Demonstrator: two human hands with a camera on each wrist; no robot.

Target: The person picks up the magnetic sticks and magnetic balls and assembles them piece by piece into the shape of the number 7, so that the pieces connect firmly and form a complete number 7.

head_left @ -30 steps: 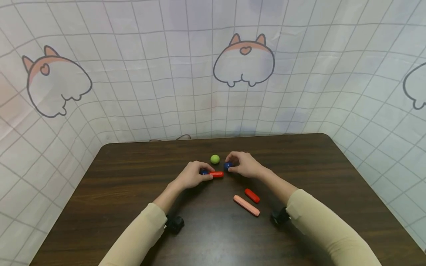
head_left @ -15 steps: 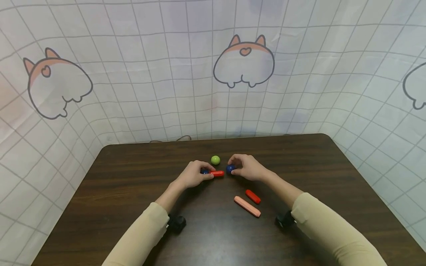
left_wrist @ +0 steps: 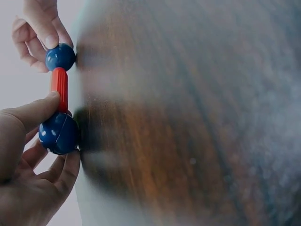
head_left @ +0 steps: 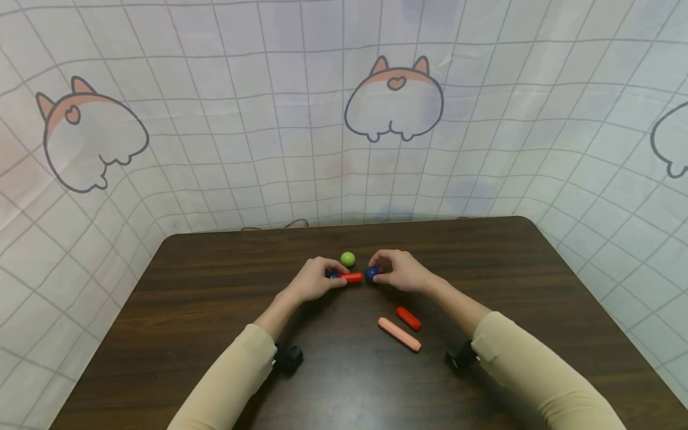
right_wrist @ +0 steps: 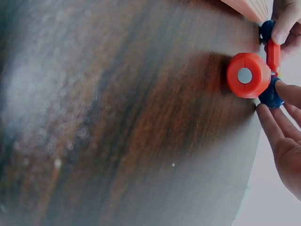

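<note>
My left hand (head_left: 314, 279) pinches a short red magnetic rod (head_left: 352, 278) where it meets a blue ball (left_wrist: 59, 133). The thumb lies on the rod, and the other fingers curl under the ball in the left wrist view. My right hand (head_left: 403, 272) holds a second blue ball (head_left: 372, 274) between thumb and fingers, low over the table. The rod's free end points at this second ball, with its tip right at the ball in the left wrist view. Just behind the rod sits a green ball (head_left: 347, 259).
Nearer on the dark wood table (head_left: 161, 334) lie another red rod (head_left: 408, 318) and a longer salmon-pink rod (head_left: 399, 334). The right wrist view shows that red rod's end (right_wrist: 244, 75) with its silver disc. A gridded cloth (head_left: 269, 149) hangs behind the table.
My right hand has shifted slightly right and nearer with its blue ball, then stayed there. My left hand has edged the red rod a little forward and rightward.
</note>
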